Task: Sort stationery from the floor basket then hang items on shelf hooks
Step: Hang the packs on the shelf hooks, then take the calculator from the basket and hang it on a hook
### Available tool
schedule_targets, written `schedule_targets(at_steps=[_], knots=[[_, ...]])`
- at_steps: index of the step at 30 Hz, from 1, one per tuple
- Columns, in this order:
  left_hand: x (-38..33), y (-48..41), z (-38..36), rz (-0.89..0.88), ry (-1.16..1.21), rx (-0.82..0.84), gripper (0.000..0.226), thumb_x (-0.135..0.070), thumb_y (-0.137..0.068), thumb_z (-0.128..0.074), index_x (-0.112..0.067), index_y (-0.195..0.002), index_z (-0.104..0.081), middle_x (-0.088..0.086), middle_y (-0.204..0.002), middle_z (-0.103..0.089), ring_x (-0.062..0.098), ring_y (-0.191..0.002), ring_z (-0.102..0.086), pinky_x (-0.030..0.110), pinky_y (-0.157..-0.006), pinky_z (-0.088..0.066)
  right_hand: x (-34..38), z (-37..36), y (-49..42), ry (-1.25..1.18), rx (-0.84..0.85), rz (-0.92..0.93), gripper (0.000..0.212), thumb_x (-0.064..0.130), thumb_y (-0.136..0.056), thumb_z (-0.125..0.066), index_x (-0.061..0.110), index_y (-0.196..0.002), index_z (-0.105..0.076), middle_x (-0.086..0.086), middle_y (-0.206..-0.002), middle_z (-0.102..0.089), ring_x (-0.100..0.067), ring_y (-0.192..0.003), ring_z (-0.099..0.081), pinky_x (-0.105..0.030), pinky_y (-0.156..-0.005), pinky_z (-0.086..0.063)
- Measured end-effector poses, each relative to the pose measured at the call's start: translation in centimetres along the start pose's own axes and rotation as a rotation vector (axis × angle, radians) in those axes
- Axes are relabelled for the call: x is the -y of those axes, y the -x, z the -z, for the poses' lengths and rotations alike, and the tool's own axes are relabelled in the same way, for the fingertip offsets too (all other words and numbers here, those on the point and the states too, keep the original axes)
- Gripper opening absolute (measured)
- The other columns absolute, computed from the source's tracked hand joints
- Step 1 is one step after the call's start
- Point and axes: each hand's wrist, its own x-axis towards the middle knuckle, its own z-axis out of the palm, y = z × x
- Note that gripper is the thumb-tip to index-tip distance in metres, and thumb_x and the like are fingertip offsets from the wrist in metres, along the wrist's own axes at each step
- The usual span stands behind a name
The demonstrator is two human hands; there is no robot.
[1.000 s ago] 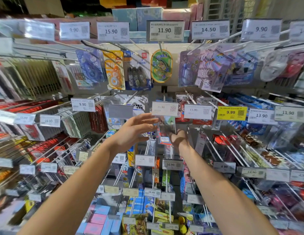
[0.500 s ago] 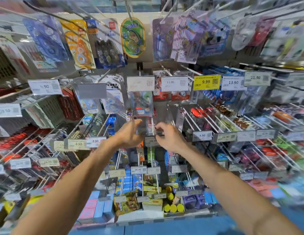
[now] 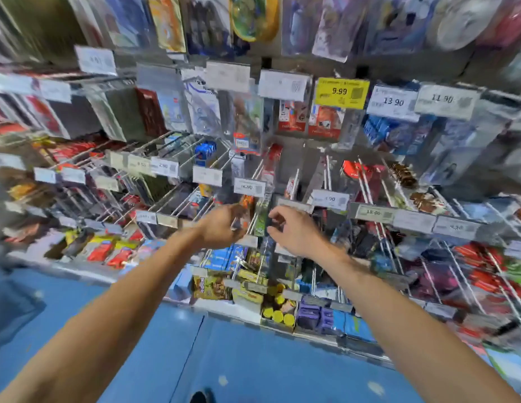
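**Getting the packet onto its hook**

I grip the small clear packet with orange print [image 3: 244, 210] in my left hand [image 3: 221, 228], fingers curled round its lower part. It is in front of the middle rows of metal wire hooks [image 3: 328, 175], just beneath a white price tag [image 3: 249, 187]. My right hand [image 3: 294, 232] hovers just beside it, fingers bent near a green hanging packet [image 3: 260, 219]. The blur hides whether it pinches anything.

To do this well, I reckon I should find the hole in the packet's header and steady the hook tip with my right hand. Then I'd slide the packet straight back without knocking its neighbours loose.

The floor basket is out of sight; only blue floor [image 3: 253, 359] shows below the shelf.
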Motion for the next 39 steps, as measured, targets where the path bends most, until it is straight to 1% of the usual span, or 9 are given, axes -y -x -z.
schedule_targets(at_steps=[6, 10, 14, 19, 27, 31, 34, 38, 39], knots=[[-1.9, 10.3, -6.3, 0.319, 0.116, -0.024, 0.083, -0.048, -0.079, -0.066, 0.000, -0.145, -0.049, 0.014, -0.136, -0.061, 0.031, -0.122, -0.061, 0.026, -0.095, -0.044, -0.7, -2.9, 4.5, 0.101, 0.369, 0.076, 0.035, 0.029, -0.092, -0.067, 0.014, -0.122, -0.058, -0.010, -0.110, -0.066, -0.030, -0.100, -0.062, -0.038, -0.083, -0.050], [-2.1, 18.2, -10.2, 0.531, 0.151, -0.063, 0.047, -0.021, -0.097, -0.068, -0.004, -0.138, -0.055, 0.010, -0.127, -0.061, 0.027, -0.128, -0.057, 0.024, -0.089, -0.036, 2.2, -7.0, 7.8, 0.157, 0.576, 0.231, 0.026, 0.027, -0.093, -0.065, 0.012, -0.113, -0.058, -0.010, -0.107, -0.064, -0.030, -0.101, -0.061, -0.039, -0.083, -0.049], [-1.1, 28.5, -13.9, 0.781, 0.190, -0.156, 0.056, -0.026, -0.098, -0.066, -0.005, -0.146, -0.046, 0.012, -0.149, -0.052, 0.028, -0.136, -0.050, 0.028, -0.106, -0.035, 8.2, -12.1, 12.2, 0.132, 0.657, 0.443, 0.014, 0.023, -0.092, -0.065, 0.013, -0.101, -0.060, -0.005, -0.093, -0.061, -0.026, -0.094, -0.061, -0.029, -0.068, -0.031], [-2.9, 44.7, -18.4, 1.053, 0.277, -0.338, 0.055, -0.027, -0.096, -0.067, -0.003, -0.142, -0.050, 0.015, -0.145, -0.054, 0.030, -0.130, -0.053, 0.030, -0.100, -0.039, 18.3, -19.0, 21.0, 0.129, 0.837, 0.748, 0.033, 0.023, -0.092, -0.067, 0.006, -0.121, -0.064, -0.011, -0.116, -0.070, -0.028, -0.105, -0.065, -0.030, -0.087, -0.045], [-16.9, 71.9, -30.2, 1.544, 0.577, -0.692, 0.062, -0.031, -0.088, -0.068, 0.002, -0.138, -0.052, 0.021, -0.135, -0.060, 0.033, -0.125, -0.058, 0.036, -0.101, -0.044, 31.6, -26.0, 46.8, 0.147, 1.135, 1.204, 0.032, 0.024, -0.090, -0.067, 0.008, -0.118, -0.064, -0.009, -0.116, -0.070, -0.030, -0.103, -0.066, -0.034, -0.087, -0.049], [-25.4, 82.9, -36.0, 1.743, 0.641, -0.761, 0.062, -0.026, -0.102, -0.061, -0.010, -0.155, -0.035, 0.012, -0.153, -0.046, 0.027, -0.138, -0.047, 0.027, -0.101, -0.037, 35.2, -26.9, 61.6, 0.105, 1.275, 1.388, 0.031, 0.022, -0.091, -0.069, 0.009, -0.120, -0.064, -0.009, -0.113, -0.070, -0.029, -0.101, -0.068, -0.027, -0.080, -0.044], [-31.4, 89.5, -40.5, 1.892, 0.711, -0.820, 0.067, -0.036, -0.104, -0.056, -0.015, -0.160, -0.025, 0.007, -0.161, -0.035, 0.028, -0.144, -0.040, 0.033, -0.108, -0.035, 37.3, -26.9, 71.7, 0.049, 1.368, 1.510, 0.032, 0.021, -0.090, -0.071, 0.009, -0.119, -0.065, -0.008, -0.110, -0.070, -0.029, -0.100, -0.067, -0.033, -0.091, -0.050], [-38.5, 96.1, -45.1, 2.074, 0.762, -0.964, 0.017, -0.035, -0.099, -0.059, -0.023, -0.107, -0.052, 0.013, -0.123, -0.059, 0.028, -0.103, -0.059, 0.041, -0.092, -0.044, 39.8, -26.3, 83.3, 0.061, 1.459, 1.719, 0.035, 0.026, -0.093, -0.070, 0.010, -0.123, -0.062, -0.004, -0.117, -0.069, -0.025, -0.102, -0.065, -0.022, -0.082, -0.039], [-40.0, 97.2, -45.6, 2.122, 0.760, -0.992, 0.018, -0.034, -0.100, -0.060, -0.023, -0.114, -0.055, 0.006, -0.127, -0.057, 0.023, -0.109, -0.059, 0.039, -0.096, -0.044, 40.4, -26.3, 85.8, 0.056, 1.487, 1.764, 0.034, 0.027, -0.093, -0.070, 0.010, -0.122, -0.062, -0.004, -0.117, -0.068, -0.026, -0.102, -0.065, -0.023, -0.082, -0.040]])
